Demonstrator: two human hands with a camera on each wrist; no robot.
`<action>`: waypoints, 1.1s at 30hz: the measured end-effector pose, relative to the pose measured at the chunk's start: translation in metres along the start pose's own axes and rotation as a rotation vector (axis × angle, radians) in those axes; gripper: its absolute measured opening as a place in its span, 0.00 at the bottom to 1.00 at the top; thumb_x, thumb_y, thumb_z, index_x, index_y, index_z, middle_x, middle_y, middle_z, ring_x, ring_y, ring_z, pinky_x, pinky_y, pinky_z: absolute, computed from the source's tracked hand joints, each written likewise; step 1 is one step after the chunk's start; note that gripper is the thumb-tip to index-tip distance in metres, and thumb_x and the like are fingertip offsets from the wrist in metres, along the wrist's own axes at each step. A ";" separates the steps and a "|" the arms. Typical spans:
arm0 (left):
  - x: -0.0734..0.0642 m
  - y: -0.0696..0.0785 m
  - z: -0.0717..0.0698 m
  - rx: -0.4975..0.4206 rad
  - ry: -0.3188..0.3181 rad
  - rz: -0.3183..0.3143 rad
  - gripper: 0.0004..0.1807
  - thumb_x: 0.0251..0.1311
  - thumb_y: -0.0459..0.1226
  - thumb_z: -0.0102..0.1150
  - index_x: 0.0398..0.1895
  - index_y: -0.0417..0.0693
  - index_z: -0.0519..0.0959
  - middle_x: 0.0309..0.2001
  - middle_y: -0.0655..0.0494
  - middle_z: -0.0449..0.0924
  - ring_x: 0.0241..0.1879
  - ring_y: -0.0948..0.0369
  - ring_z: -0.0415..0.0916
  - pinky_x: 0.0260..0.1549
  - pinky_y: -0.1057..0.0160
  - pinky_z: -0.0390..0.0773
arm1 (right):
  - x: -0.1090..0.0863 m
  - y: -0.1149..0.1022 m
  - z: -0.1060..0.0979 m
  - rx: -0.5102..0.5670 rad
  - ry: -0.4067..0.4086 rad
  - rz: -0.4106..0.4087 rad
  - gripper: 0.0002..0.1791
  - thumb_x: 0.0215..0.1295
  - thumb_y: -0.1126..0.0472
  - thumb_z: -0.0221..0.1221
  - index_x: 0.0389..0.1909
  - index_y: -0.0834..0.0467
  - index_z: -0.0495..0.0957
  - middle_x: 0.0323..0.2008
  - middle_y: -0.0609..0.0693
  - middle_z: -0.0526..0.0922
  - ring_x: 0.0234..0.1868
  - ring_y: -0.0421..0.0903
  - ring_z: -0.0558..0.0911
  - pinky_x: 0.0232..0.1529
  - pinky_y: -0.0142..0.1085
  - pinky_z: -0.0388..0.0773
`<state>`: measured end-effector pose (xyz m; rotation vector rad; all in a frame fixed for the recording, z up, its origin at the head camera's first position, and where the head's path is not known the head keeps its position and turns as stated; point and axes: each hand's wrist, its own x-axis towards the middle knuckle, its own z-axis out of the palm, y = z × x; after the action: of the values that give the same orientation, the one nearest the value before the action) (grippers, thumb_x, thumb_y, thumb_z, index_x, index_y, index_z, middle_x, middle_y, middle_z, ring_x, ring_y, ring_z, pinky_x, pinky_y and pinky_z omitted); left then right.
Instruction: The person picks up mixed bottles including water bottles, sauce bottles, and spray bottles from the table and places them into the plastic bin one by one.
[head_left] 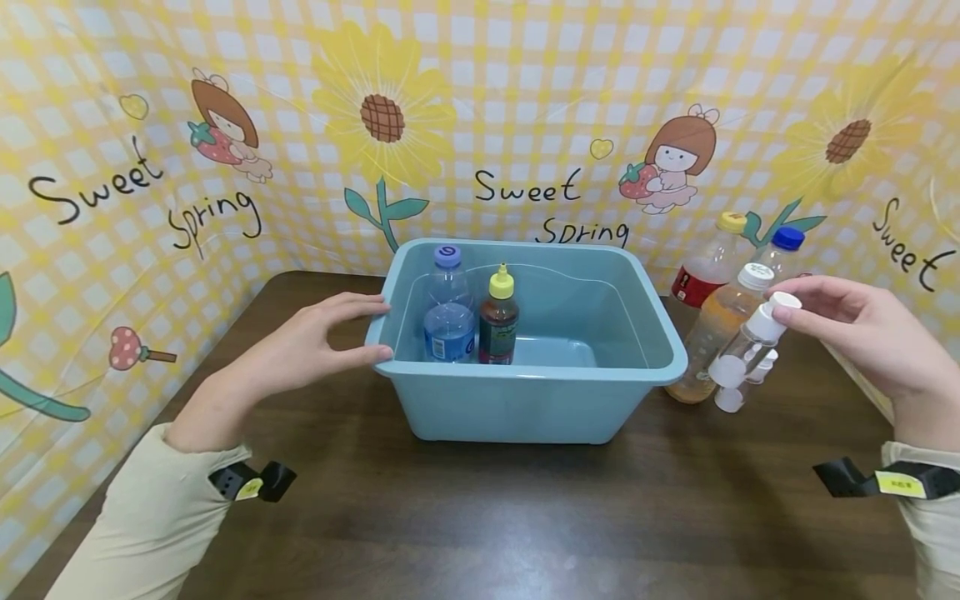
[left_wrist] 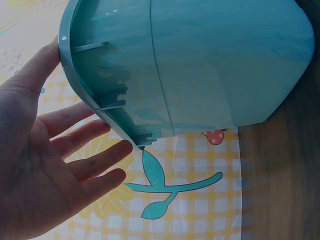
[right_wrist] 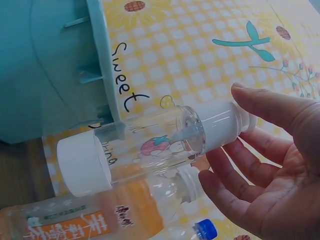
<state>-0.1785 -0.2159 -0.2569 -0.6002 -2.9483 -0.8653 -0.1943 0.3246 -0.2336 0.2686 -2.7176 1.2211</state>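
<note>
With right hand (head_left: pixel 873 329), pinches white-topped clear cylindrical plastic bottle (right_wrist: pixel 152 142) outside blue rectangular plastic tub (head_left: pixel 517 408); rests wide-spread left hand (head_left: pixel 311 337) on tub. Risks toppling orange-tinted plastic bottle (head_left: pixel 712 333) by low swing, or drop through slack grip.

Tub (head_left: pixel 525 404) muted blue-green; held bottle (right_wrist: pixel 152 145) clear, white-ended; table (head_left: pixel 480 525) dark brown; backdrop (head_left: pixel 517 100) yellow-white checked, sunflower-printed.

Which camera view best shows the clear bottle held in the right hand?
The right wrist view: the clear bottle appears large and close up, nearly its full length visible, in the right hand. The head view shows it smaller and tilted, white top up. The left wrist view doesn't show it.
</note>
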 end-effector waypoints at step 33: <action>0.000 0.001 -0.001 -0.005 -0.008 -0.017 0.37 0.55 0.55 0.60 0.65 0.49 0.66 0.67 0.47 0.62 0.67 0.46 0.59 0.60 0.37 0.64 | 0.025 -0.039 -0.010 0.110 0.004 -0.118 0.12 0.64 0.65 0.57 0.48 0.54 0.77 0.34 0.34 0.82 0.34 0.32 0.78 0.36 0.20 0.74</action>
<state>-0.1781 -0.2159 -0.2560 -0.5811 -2.9632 -0.8743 -0.2095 0.3038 -0.1931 0.4323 -2.5934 1.3375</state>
